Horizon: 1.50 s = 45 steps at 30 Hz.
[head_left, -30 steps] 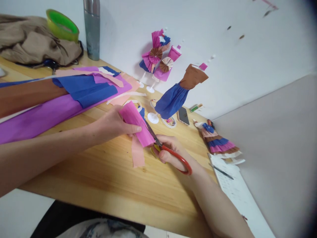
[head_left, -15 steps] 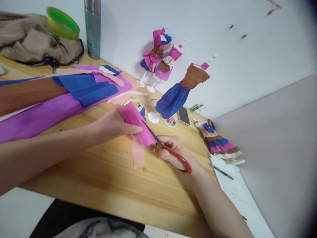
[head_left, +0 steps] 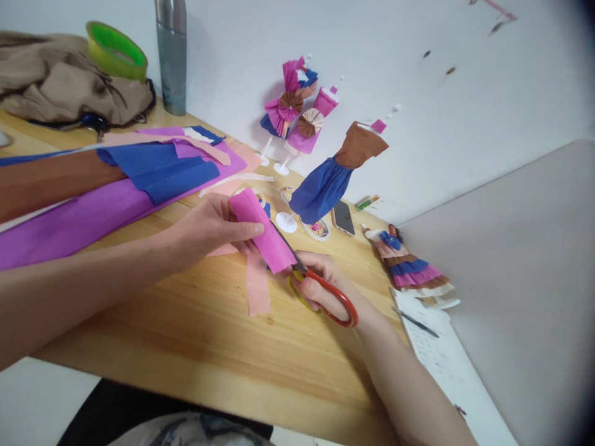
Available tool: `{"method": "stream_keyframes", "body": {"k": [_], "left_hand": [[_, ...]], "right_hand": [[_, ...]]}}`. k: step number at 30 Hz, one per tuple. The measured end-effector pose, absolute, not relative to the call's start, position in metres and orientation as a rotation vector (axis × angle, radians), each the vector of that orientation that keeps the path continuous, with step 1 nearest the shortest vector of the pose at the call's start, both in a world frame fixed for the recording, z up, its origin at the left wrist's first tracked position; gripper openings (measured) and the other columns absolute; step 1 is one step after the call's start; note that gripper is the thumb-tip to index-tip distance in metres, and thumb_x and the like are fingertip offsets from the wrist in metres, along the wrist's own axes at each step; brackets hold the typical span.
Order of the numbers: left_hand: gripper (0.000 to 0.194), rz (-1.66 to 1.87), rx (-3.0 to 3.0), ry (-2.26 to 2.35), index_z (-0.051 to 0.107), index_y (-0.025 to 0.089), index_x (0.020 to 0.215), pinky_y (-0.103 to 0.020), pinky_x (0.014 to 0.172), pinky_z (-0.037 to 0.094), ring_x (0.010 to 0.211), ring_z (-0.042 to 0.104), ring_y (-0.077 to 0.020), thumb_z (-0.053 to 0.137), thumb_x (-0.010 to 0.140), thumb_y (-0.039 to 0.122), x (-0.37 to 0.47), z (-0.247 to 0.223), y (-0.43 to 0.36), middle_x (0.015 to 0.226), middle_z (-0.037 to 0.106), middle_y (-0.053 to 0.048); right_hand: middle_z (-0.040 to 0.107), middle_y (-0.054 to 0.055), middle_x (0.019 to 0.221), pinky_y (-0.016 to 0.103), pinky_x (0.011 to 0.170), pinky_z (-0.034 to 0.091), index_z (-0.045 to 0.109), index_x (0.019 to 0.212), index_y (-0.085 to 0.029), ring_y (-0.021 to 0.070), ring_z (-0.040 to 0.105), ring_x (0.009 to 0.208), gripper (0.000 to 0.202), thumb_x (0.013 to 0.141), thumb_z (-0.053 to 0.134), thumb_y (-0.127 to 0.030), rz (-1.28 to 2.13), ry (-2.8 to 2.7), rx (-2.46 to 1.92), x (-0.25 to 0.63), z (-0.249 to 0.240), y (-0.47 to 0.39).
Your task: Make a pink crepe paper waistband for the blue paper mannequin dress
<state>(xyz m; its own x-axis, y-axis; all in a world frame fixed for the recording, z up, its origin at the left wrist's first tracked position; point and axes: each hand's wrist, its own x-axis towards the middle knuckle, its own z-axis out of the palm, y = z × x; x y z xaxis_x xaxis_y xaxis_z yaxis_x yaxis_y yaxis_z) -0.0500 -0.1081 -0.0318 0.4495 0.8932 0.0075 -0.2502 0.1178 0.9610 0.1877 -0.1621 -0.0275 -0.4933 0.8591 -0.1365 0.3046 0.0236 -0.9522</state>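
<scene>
My left hand (head_left: 223,224) pinches a strip of pink crepe paper (head_left: 274,246), thumb on top and fingers beneath. In my right hand (head_left: 313,282) is a pair of scissors (head_left: 332,291) with one red and one yellow handle loop. Their dark blades lie along the right edge of the pink strip, and the lower blade is hidden by the paper. A peach paper strip (head_left: 258,288) lies on the table just under the pink one. Behind my hands stands a small dress form in a brown top and blue skirt (head_left: 323,189) on a white round base.
Blue, brown and purple crepe sheets (head_left: 162,170) spread over the left of the table (head_left: 195,347). Two dressed forms (head_left: 297,111) stand by the wall. A phone (head_left: 343,218), tape roll (head_left: 317,229), layered paper dress (head_left: 413,266), written sheet (head_left: 432,347) with pen, bottle (head_left: 171,62) and green tape (head_left: 116,52) surround them.
The scissor blades have shifted from lying across the pink strip to along its right edge. My left thumb sits slightly higher on the paper. The view has moved slightly.
</scene>
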Motion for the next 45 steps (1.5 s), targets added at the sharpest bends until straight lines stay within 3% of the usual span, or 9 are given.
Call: {"method": "stream_keyframes", "body": {"k": [5, 10, 24, 45], "left_hand": [[0.009, 0.923, 1.105, 0.711, 0.076, 0.014, 0.068, -0.024, 0.062, 0.056, 0.061, 0.068, -0.0137, 0.085, 0.070, 0.018, -0.050, -0.034, -0.108, 0.065, 0.075, -0.004], [0.008, 0.893, 1.113, 0.739, 0.076, 0.012, 0.068, -0.023, 0.060, 0.056, 0.057, 0.067, -0.0132, 0.082, 0.071, 0.018, -0.048, -0.033, -0.109, 0.064, 0.075, -0.006], [0.008, 0.846, 1.131, 0.764, 0.075, 0.013, 0.063, -0.019, 0.053, 0.054, 0.051, 0.066, -0.0110, 0.080, 0.070, 0.012, -0.047, -0.029, -0.110, 0.056, 0.072, -0.003], [0.010, 0.902, 1.246, 0.755, 0.074, 0.015, 0.064, -0.018, 0.051, 0.052, 0.051, 0.064, -0.0113, 0.078, 0.072, 0.020, -0.048, -0.028, -0.114, 0.055, 0.071, -0.002]], "right_hand": [[0.043, -0.005, 0.067, 0.026, 0.049, 0.025, 0.055, 0.092, -0.020, 0.0093, 0.032, 0.053, 0.062, 0.080, 0.061, -0.080, 1.541, -1.904, -1.070, 0.188, -0.027, -0.163], [0.047, -0.001, 0.075, 0.031, 0.059, 0.029, 0.050, 0.086, -0.021, 0.0146, 0.037, 0.064, 0.058, 0.086, 0.053, -0.079, 1.482, -2.020, -0.945, 0.186, -0.025, -0.159], [0.045, -0.002, 0.074, 0.031, 0.055, 0.028, 0.054, 0.088, -0.021, 0.0132, 0.037, 0.060, 0.056, 0.083, 0.061, -0.076, 1.545, -1.906, -0.961, 0.189, -0.036, -0.158], [0.046, -0.003, 0.067, 0.029, 0.054, 0.026, 0.056, 0.088, -0.020, 0.0119, 0.034, 0.057, 0.054, 0.084, 0.062, -0.073, 1.558, -1.869, -0.833, 0.185, -0.039, -0.158]]}}
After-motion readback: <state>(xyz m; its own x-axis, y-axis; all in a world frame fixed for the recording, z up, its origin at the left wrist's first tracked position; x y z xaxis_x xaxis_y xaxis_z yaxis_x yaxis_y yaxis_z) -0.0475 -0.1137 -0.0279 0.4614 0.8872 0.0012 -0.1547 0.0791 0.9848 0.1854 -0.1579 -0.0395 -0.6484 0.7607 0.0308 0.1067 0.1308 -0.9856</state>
